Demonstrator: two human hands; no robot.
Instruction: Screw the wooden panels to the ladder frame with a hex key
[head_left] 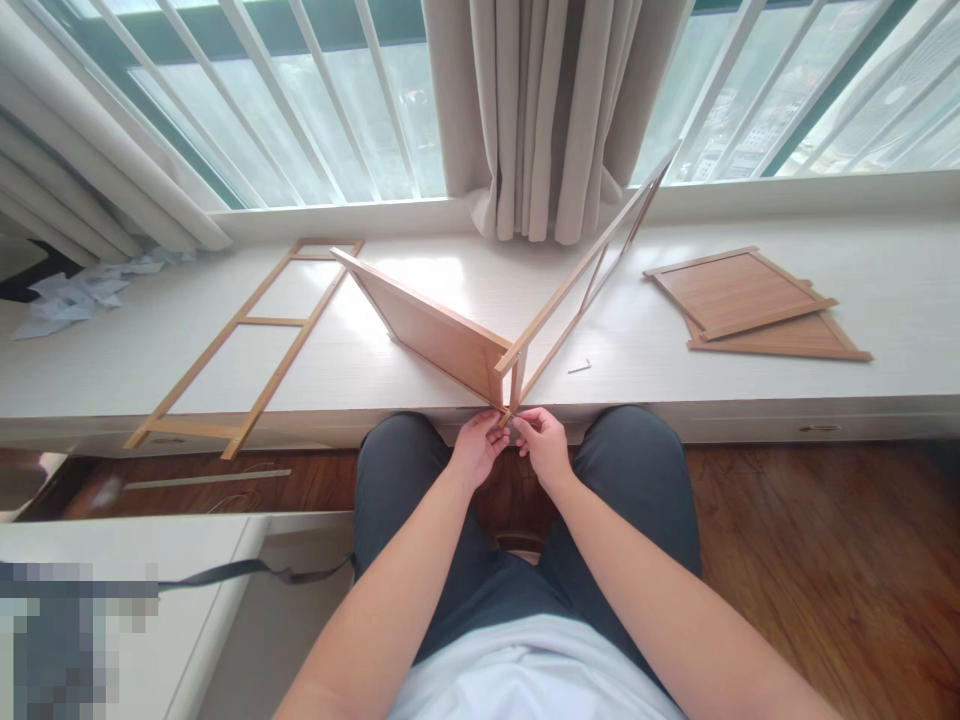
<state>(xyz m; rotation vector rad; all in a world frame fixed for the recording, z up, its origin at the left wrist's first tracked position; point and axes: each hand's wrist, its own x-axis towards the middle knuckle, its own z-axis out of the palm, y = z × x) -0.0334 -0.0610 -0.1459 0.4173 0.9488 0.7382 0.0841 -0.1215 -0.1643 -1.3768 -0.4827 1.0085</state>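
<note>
A wooden shelf panel [435,325] and a ladder-like wooden side frame [592,255] meet in a V at the front edge of the white bench. My left hand [480,445] grips the lower corner where the two pieces join, fingers curled around the wood. At the same corner my right hand [541,440] is pinched from the other side, thumb and finger together at the frame's end. Whatever lies between those fingertips is too small to make out. A small L-shaped hex key [580,367] rests on the bench to the right of the frame.
Another wooden side frame [274,322] lies flat at left, its near end past the bench edge. Two wooden panels [742,290] overlap at right. Crumpled white paper [75,298] sits far left. Curtains [540,120] and barred windows stand behind. A strap [255,570] crosses the lower left.
</note>
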